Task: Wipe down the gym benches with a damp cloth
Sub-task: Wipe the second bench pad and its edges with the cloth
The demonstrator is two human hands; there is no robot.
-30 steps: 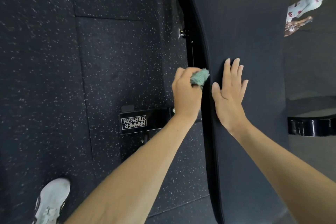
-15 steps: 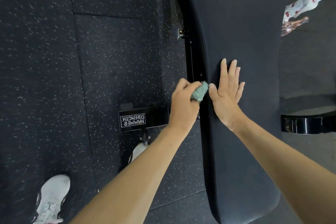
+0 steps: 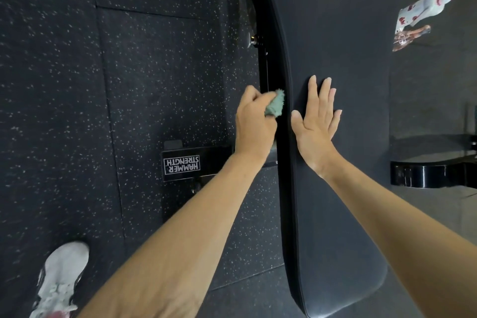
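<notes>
One shoe (image 3: 60, 279): white, on the floor (image 3: 129, 85), left of the bench (image 3: 348, 188).
Left hand (image 3: 254, 121): fingers curled round the cloth (image 3: 275, 103).
Cloth: green, bunched, pressed to the bench's left edge.
Right hand (image 3: 313, 126): flat on the bench top, fingers straight, close together.

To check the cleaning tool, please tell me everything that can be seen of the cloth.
The cloth is pale green and fluffy, like microfibre. It is bunched into a small wad and only one end shows. The rest is hidden in the left hand, whose curled fingers grip it. The visible end seems pressed against the left side edge of the black bench pad. Whether it is damp cannot be told.
</notes>
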